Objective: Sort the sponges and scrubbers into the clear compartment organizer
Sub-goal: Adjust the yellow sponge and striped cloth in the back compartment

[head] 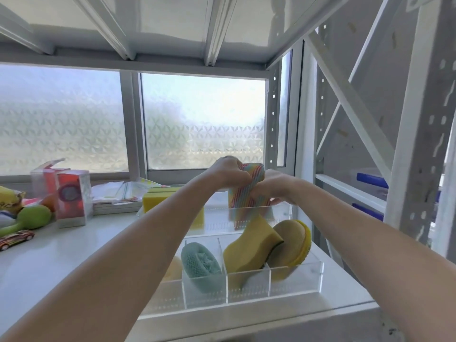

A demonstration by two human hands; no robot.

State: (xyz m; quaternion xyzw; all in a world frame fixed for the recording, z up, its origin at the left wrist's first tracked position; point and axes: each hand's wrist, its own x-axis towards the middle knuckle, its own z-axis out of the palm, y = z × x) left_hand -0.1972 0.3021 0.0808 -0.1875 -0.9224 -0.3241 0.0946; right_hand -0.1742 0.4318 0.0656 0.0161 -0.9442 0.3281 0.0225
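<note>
A rainbow-striped scrubber point(246, 193) stands upright at the far end of the clear organizer point(296, 280). My left hand point(230, 172) grips its top. My right hand point(276, 187) grips its right side. Its lower end reaches down into the far compartment. In the near compartments sit a teal mesh scrubber point(201, 266), a wavy yellow sponge point(249, 248) and a round yellow pad point(293, 243). A pale round thing lies partly hidden behind my left forearm. A yellow block sponge point(158, 197) rests at the organizer's far left corner.
On the white shelf point(61, 262) to the left stand clear boxes with red contents point(71, 196), a green toy point(29, 219), a toy car point(14, 239) and folded cloths point(116, 191). A frosted window is behind. White rack posts point(419, 169) rise at right.
</note>
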